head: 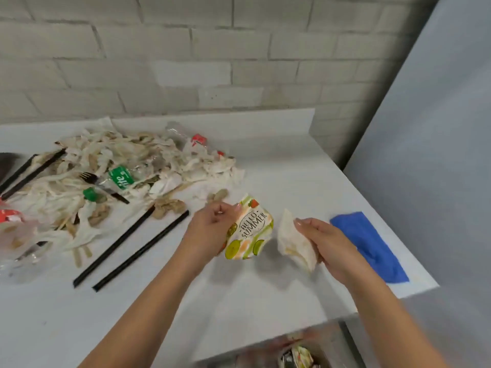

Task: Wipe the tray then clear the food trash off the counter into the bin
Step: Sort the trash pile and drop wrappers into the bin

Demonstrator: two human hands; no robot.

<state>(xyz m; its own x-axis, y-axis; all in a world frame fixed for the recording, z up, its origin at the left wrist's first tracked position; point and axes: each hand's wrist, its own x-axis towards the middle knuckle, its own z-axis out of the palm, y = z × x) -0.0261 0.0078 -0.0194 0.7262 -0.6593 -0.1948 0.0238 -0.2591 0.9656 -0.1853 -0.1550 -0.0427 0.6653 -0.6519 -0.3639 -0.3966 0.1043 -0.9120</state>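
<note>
Left hand (212,224) pinching printed cup (249,232), right hand (326,243) clutching napkin (295,243), bin (297,351) seemingly holding wrappers.

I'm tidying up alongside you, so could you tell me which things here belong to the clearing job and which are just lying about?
Part of the job:
- "Hello Summer" paper cup, in left hand
- crumpled napkin, in right hand
- trash pile
- black straws
- bin

Just lying about:
- blue cloth
</note>
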